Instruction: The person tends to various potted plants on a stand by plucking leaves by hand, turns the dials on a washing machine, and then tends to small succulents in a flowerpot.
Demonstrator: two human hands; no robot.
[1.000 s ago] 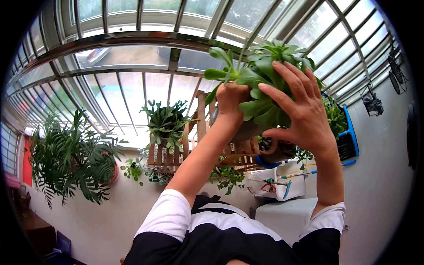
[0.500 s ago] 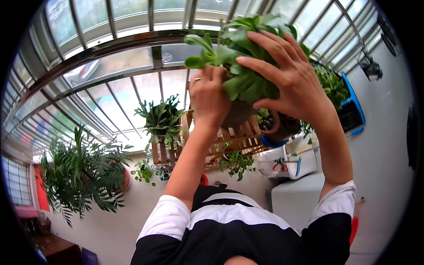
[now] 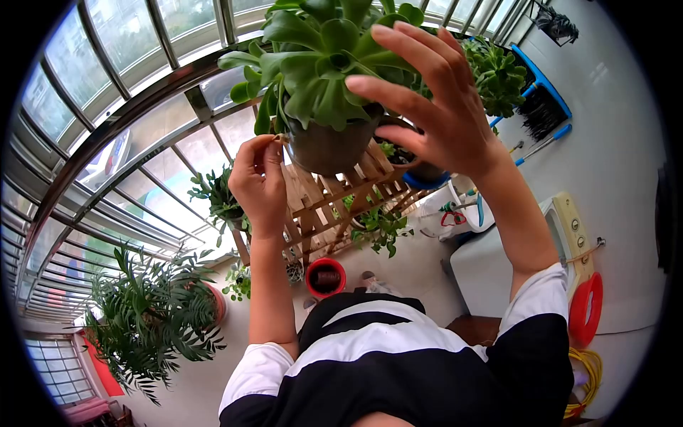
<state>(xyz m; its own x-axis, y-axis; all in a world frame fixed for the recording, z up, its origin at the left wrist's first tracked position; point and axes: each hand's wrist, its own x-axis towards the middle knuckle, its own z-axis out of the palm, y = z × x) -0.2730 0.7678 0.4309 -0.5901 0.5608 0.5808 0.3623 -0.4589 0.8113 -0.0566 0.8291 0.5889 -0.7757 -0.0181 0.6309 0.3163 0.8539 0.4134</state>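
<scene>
A large leafy succulent in a dark round pot stands at the top middle of the head view, on a slatted wooden plant stand. My left hand is closed in a pinch at the pot's left side, below the leaves. A small brownish bit shows at its fingertips, too small to name. My right hand is open, fingers spread, at the plant's right side. Its fingertips overlap the leaves; whether they touch is unclear.
A metal window railing curves behind the stand. A palm-like plant is at lower left. Below the stand sits a red bucket. To the right are a blue-edged broom, a white washing machine and a red basin.
My left hand has drawn out of the leaves, down and left, into a pinch beside the pot. My right hand has shifted slightly left. The view has shifted, showing more of the pot and red bucket.
</scene>
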